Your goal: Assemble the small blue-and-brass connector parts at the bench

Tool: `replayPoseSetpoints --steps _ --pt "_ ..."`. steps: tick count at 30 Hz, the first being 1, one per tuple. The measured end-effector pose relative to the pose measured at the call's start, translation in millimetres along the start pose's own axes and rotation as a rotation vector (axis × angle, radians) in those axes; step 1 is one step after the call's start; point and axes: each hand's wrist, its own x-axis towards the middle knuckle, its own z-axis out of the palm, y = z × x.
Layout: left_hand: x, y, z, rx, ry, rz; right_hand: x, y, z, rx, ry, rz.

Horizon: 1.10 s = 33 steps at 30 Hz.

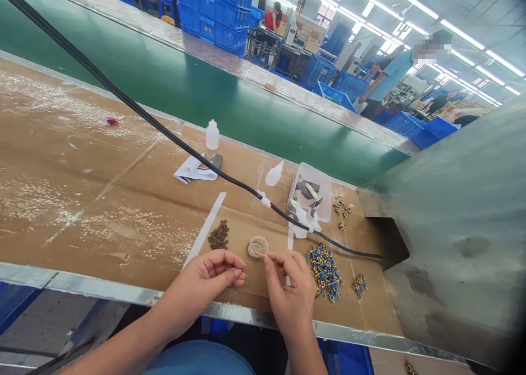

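My left hand (211, 279) rests at the near edge of the cardboard-covered bench (102, 199), fingers curled in and pinched on something too small to name. My right hand (290, 287) sits beside it with fingers pinched together, its tips near a small clear round lid (257, 248). A heap of small dark rings (218, 236) lies just beyond my left hand. A pile of blue and yellow small parts (324, 270) lies right of my right hand.
A black cable (164, 131) crosses the bench diagonally. A clear plastic tub (311, 191), two small white squeeze bottles (212, 135), a cloth (195, 170) and brass bits (342, 206) lie farther back. Behind runs a green conveyor (246, 106); people work among blue crates (217, 13).
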Motion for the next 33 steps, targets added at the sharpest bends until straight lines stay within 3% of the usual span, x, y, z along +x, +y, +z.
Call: replayPoseSetpoints --steps 20,33 --pt "2 -3 6.5 0.06 0.076 0.081 -4 10 -10 0.218 0.155 0.189" --pt "2 -6 6.0 0.063 0.073 0.091 -8 -18 -16 0.134 0.019 0.041"
